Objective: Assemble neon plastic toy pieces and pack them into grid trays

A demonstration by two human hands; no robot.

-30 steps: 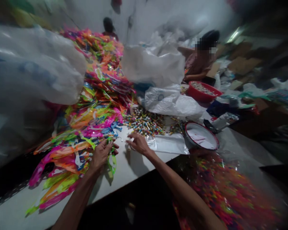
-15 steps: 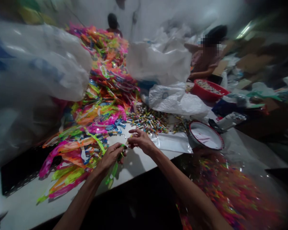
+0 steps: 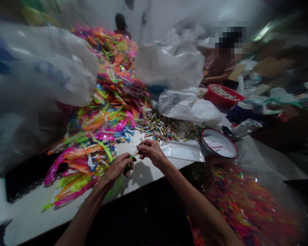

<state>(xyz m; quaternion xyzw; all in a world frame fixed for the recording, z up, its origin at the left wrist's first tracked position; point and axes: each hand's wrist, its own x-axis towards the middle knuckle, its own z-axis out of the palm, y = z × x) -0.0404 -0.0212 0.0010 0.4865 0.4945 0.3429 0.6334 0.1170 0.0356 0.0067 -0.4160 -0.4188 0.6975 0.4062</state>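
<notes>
Closer together than a second ago are left hand (image 3: 120,165), fingers closed on green plastic piece (image 3: 118,183), and right hand (image 3: 153,153), fingers pinching small pale tube (image 3: 136,153); tube sits beside left fingertips, above white worktop (image 3: 159,171).

Red basin (image 3: 218,99): ahead and right of me, before a co-worker (image 3: 219,70).
Rimmed bowl (image 3: 207,149): nearer me, on the right.
Large translucent bag (image 3: 59,65): bulging at my left.

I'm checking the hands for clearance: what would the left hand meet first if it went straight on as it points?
The left hand would probably first meet the small pale cylindrical piece at the fingertips of the right hand, then those fingertips; any gap is hard to judge.
</notes>
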